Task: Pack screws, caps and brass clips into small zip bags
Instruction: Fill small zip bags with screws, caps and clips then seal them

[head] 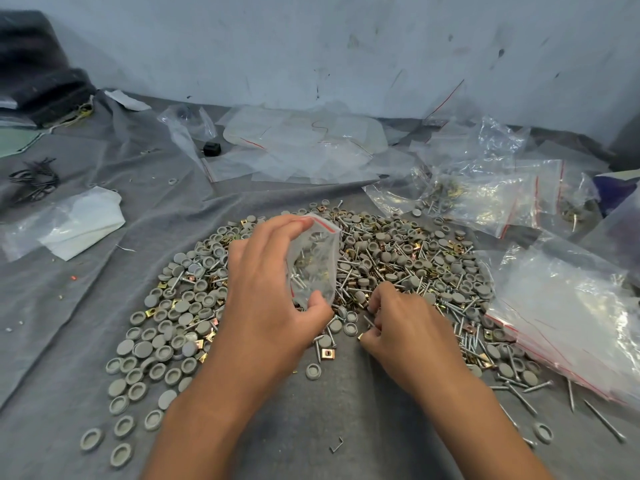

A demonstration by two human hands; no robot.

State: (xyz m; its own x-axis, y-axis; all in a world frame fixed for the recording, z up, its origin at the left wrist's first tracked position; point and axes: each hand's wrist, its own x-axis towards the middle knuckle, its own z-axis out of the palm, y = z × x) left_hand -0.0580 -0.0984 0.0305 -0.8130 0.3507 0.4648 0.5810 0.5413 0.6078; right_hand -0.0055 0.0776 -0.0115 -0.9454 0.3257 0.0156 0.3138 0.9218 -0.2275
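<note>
A broad heap of grey round caps (pixel 166 344), silver screws (pixel 460 313) and brass clips (pixel 326 353) is spread over the grey cloth in front of me. My left hand (pixel 266 292) holds a small zip bag (pixel 313 261) upright over the heap, fingers at its red-striped mouth and thumb at its bottom. The bag holds several screws, caps and clips. My right hand (pixel 401 323) rests on the heap just right of the bag, fingers curled and pinching a screw and small parts out of the pile.
A stack of empty zip bags (pixel 568 320) lies at the right. Filled bags (pixel 491 199) lie at the back right, loose empty plastic bags (pixel 304 147) at the back centre. White folded plastic (pixel 76 223) and black wire ties (pixel 34 178) sit at the left. A wall stands behind.
</note>
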